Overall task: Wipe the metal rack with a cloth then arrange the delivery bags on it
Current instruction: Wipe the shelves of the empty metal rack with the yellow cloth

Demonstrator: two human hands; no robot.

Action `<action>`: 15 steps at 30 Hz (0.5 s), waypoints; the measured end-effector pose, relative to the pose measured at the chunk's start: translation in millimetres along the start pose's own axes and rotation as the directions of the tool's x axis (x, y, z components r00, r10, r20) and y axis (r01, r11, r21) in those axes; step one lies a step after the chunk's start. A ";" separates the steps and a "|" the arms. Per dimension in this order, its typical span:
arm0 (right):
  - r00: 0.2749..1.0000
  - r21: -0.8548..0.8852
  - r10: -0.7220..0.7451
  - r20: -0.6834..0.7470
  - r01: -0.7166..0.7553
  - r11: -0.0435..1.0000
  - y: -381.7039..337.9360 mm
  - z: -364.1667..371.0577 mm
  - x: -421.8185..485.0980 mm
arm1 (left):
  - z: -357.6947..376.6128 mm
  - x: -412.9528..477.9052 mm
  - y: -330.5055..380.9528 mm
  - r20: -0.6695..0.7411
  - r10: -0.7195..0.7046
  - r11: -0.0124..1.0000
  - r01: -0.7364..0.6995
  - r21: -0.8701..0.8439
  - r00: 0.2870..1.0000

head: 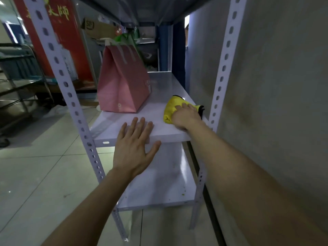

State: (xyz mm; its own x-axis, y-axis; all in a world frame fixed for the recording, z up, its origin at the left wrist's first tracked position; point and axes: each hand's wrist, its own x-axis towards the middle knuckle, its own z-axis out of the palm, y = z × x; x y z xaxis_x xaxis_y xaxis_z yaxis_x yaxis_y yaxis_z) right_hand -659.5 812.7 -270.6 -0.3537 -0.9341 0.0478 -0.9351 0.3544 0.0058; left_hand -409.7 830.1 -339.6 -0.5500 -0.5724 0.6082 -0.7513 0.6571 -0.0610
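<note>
A white metal rack shelf (159, 103) runs away from me at waist height. My right hand (186, 116) presses a yellow cloth (173, 107) flat onto the shelf near its right front corner, fingers laid over the cloth. My left hand (134, 144) rests flat on the shelf's front edge, fingers spread, holding nothing. A pink delivery bag (122, 86) with pale handles stands upright on the left side of the same shelf, apart from both hands.
A lower rack shelf (165, 189) carries small specks of dirt. Perforated uprights stand at the left (71, 96) and right (221, 73). A grey wall (275, 86) is close on the right. A red banner (62, 41), cardboard box and cart are behind left.
</note>
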 end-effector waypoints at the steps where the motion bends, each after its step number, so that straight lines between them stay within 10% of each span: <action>1: 1.000 -0.010 0.010 0.017 -0.010 1.000 0.2 -3.4 16.1 | -0.1 -0.6 0.0 -0.002 0.002 1.000 -0.002 0.006 1.000; 15: 0.996 0.131 0.069 0.055 -0.076 0.989 -2.3 -23.2 43.0 | 5.3 -0.9 0.0 -0.027 0.007 0.999 -0.006 0.043 1.000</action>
State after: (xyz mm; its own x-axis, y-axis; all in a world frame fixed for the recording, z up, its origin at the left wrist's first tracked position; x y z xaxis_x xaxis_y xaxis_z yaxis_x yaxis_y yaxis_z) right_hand -672.0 772.7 -245.4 -0.4183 -0.9083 -0.0070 -0.9004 0.4156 -0.1285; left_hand -411.1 828.0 -344.4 -0.5452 -0.5543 0.6289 -0.7633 0.6385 -0.0989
